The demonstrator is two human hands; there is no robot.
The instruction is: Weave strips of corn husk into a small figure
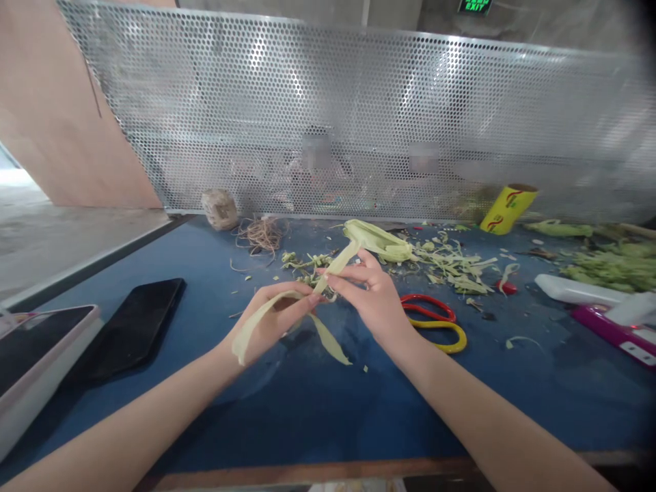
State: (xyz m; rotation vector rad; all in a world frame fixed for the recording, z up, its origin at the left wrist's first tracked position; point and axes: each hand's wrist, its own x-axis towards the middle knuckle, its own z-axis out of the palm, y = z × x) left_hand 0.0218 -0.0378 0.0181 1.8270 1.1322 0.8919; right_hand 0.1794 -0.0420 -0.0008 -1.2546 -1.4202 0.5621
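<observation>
1. Head view, far left: a flat black phone (133, 328) lies untouched on the blue bench (307, 410).
2. My left hand (271, 318) pinches a long pale-green leaf strip (333, 346), whose ends droop just above the bench.
3. My right hand (376, 301) pinches the same strip close beside. I judge I'm mid-fold, and the next move needs both pinches tight.
4. Red-and-yellow-handled scissors (435, 324) lie just beyond.

This is a craft workshop in a plain industrial hall. A blue bench (318, 410) is fenced on its far side by a perforated metal screen (359, 102), with a green exit sign (475, 5) above and bare concrete floor (61, 239) to the left. Scissors (435, 324), a yellow tape roll (507, 208), a twine tangle (261, 234) and heaps of green leaf scraps (451, 263) litter the bench, and other people (318, 178) show dimly behind the screen.
</observation>
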